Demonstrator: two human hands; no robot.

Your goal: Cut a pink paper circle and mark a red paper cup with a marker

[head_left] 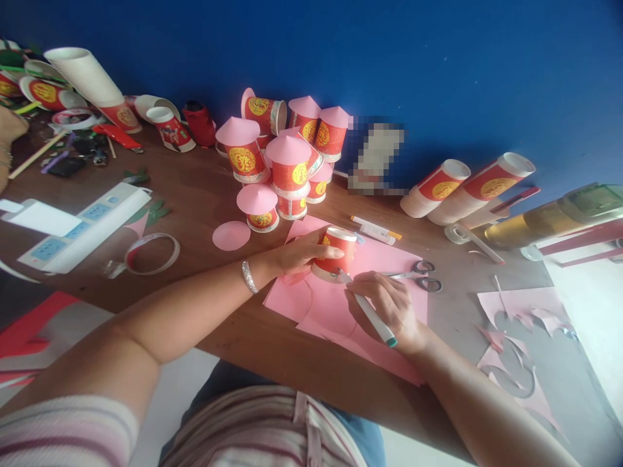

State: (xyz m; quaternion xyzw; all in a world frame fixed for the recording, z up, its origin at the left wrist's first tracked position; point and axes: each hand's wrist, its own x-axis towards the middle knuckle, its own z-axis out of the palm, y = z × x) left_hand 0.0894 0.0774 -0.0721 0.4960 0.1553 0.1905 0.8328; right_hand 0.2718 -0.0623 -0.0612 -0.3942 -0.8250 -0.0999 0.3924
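My left hand [311, 251] is wrapped round a red paper cup [341, 245] that stands on pink paper sheets [389, 259]. In my right hand [384, 299] is a white marker pen [372, 314] with a green end, its tip at the lower side of the cup. Whether the tip touches the cup I cannot tell. Under the cup, part of a round outline [309, 298] shows on the pink paper. Scissors [418, 274] lie just beyond my right hand, and another marker [374, 230] with orange ends rests past the cup.
Several red cups with pink cone tops [287, 159] are stacked behind. A pink disc [231, 235], a tape roll [152, 253] and a power strip [85, 227] lie left. Right are cup stacks [479, 188], clear tape [457, 233] and pink scraps [516, 363]. A blue wall [413, 58] closes the back.
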